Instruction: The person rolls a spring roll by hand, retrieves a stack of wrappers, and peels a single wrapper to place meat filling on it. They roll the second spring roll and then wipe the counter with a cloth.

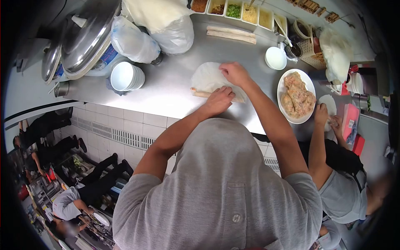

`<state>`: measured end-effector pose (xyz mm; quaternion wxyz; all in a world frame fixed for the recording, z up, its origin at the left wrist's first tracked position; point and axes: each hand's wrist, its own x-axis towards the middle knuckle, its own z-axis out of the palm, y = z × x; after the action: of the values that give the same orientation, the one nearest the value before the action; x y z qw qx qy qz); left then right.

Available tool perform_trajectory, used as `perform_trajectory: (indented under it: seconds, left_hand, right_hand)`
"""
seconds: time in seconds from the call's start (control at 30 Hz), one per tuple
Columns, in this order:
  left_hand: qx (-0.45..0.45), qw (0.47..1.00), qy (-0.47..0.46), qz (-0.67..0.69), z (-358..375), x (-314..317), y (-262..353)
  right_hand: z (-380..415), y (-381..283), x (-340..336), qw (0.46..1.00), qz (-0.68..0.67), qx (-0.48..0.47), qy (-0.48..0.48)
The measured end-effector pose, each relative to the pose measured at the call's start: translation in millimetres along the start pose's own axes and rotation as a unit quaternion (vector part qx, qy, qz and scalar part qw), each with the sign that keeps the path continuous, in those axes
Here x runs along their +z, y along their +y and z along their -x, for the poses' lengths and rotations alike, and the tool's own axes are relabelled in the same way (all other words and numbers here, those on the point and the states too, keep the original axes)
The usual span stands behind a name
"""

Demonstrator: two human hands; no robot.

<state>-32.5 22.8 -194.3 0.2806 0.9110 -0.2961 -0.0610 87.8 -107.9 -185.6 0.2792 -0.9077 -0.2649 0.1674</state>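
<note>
A thin, round, whitish wrapper sheet (pixel 205 76) lies on the steel counter in front of me, its near edge folded over into a long, thin roll (pixel 201 94). Filling pokes out at the roll's left end. My left hand (pixel 219 101) rests on the roll with its fingers curled over it. At the sheet's far right edge, my right hand (pixel 236 74) has its fingers pinched together on the wrapper. Farther back, two finished pale rolls (pixel 231 34) lie side by side. To the right stands a white oval plate (pixel 308 115) heaped with minced filling (pixel 296 95).
Stacked white bowls (pixel 127 76) and lidded steel pots (pixel 88 37) stand left, beside plastic bags (pixel 135 41). Topping containers (pixel 250 15) line the back. A small white bowl (pixel 276 58) sits back right. A co-worker's hands (pixel 321 114) hold a wrapper close on my right.
</note>
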Motion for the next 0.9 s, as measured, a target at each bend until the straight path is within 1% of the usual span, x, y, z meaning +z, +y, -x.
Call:
perform_trajectory:
  seconds: [0.03,0.13,0.17,0.23,0.47,0.53,0.63,0.87,0.9]
  left_hand:
    - [0.006,1.0,-0.009,0.0,-2.7,4.5,2.3]
    - [-0.013,1.0,-0.009,-0.013,-5.0,9.7,3.3]
    - [-0.012,1.0,-0.011,-0.013,-5.1,10.6,3.2]
    - [-0.005,1.0,0.006,0.006,-6.2,9.6,3.0]
    - [-0.028,1.0,-0.006,0.007,-15.2,10.2,12.0]
    - [-0.016,1.0,-0.002,0.024,-18.6,19.2,12.6]
    - [-0.018,0.999,-0.03,0.023,-19.2,22.5,10.1]
    - [-0.002,0.999,-0.04,0.031,-25.2,23.7,16.7]
    - [-0.001,0.998,-0.043,0.035,-25.3,26.2,15.1]
  right_hand:
    - [3.8,2.9,-1.2,1.0,0.016,0.007,0.016]
    - [11.0,14.6,-0.3,0.999,0.041,0.002,0.001]
    - [12.5,18.3,1.8,0.999,0.04,0.003,0.002]
    - [11.9,28.3,6.8,1.0,-0.013,-0.015,-0.015]
    - [2.4,31.5,5.9,0.999,0.0,-0.004,-0.053]
    - [0.0,31.8,5.5,0.997,0.008,-0.001,-0.073]
    - [-1.2,32.5,6.9,0.997,0.008,0.005,-0.077]
    - [-4.2,39.7,17.3,0.998,0.001,0.001,-0.067]
    - [-3.8,41.3,19.5,0.999,-0.009,-0.012,-0.047]
